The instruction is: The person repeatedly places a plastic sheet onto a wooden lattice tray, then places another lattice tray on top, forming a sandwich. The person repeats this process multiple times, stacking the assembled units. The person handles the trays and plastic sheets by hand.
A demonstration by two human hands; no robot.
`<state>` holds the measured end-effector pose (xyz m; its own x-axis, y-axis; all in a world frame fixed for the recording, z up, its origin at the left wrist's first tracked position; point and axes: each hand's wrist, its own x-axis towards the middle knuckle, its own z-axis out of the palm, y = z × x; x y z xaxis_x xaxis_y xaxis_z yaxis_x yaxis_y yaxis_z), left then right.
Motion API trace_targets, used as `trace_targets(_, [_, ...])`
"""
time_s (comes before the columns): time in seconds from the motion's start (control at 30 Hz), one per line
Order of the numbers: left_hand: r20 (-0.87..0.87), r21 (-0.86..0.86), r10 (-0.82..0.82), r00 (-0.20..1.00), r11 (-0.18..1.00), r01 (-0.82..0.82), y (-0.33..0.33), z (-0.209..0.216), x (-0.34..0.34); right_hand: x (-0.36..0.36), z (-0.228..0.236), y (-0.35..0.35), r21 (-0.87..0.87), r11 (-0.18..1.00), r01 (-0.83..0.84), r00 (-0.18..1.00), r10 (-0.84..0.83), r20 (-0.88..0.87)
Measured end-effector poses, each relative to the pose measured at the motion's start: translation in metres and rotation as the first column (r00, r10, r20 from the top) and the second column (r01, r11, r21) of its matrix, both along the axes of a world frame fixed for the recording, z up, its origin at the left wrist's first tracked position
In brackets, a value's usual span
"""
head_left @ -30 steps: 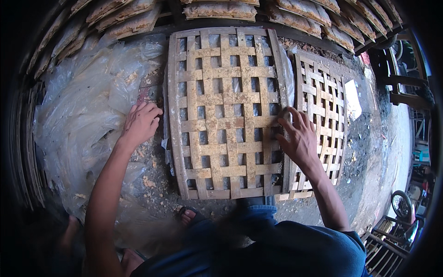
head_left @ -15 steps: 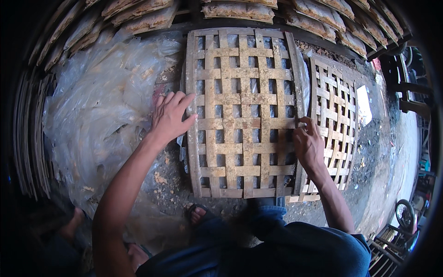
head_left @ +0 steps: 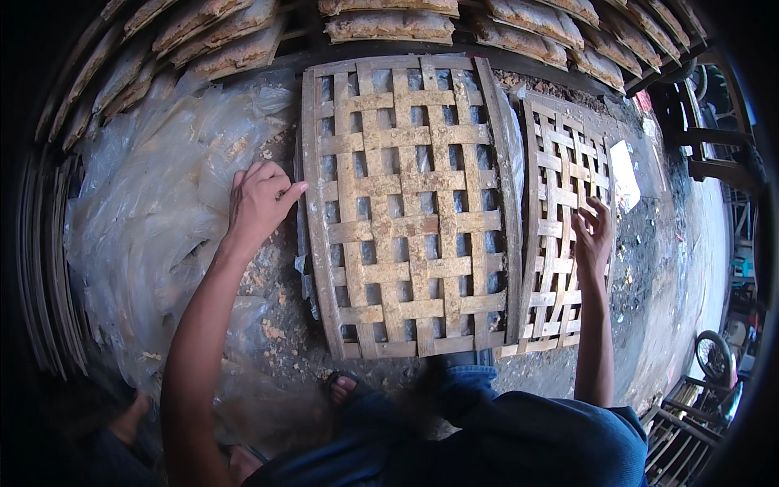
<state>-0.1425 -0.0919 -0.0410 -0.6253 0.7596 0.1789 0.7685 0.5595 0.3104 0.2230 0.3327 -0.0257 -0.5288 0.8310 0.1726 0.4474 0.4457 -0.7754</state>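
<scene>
A woven bamboo tray [head_left: 410, 225] with a wooden frame lies flat in front of me, clear plastic showing through its gaps. My left hand [head_left: 261, 201] has come off its left edge and hovers beside it, fingers bent and thumb apart, with nothing visible in it. Over a second woven bamboo tray [head_left: 545, 195] on the right is my right hand [head_left: 594, 235], its fingers loosely curved and spread, empty. Crumpled clear plastic sheeting [head_left: 154, 203] covers the ground to the left of my left hand.
Racks of filled trays [head_left: 389, 28] line the far side. Thin boards or trays stand on edge [head_left: 53, 252] at the far left. Crumbs litter the ground, where a white sheet [head_left: 624, 174] lies at right. Another person's foot [head_left: 130, 418] shows at lower left, a wheel [head_left: 716, 357] at lower right.
Both hands have left the edges of the bamboo tray and moved apart: the left to the left, the right to the right over the second tray. The view has shifted slightly.
</scene>
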Motion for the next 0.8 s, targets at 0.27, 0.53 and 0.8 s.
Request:
trace_targets(0.27, [-0.055, 0.046, -0.241, 0.969, 0.969, 0.243, 0.068, 0.007, 0.032, 0.002, -0.011, -0.005, 0.056, 0.997, -0.054, 0.994, 0.049, 0.097])
trace_targets(0.53, [0.007, -0.013, -0.322, 0.947, 0.947, 0.322, 0.127, -0.007, 0.050, -0.069, -0.011, -0.104, 0.199, 0.879, -0.432, 0.900, 0.407, 0.158])
trace_targets(0.8, [0.107, 0.171, -0.351, 0.930, 0.928, 0.331, 0.126, -0.024, 0.046, -0.066, -0.017, -0.106, 0.185, 0.889, -0.420, 0.901, 0.384, 0.200])
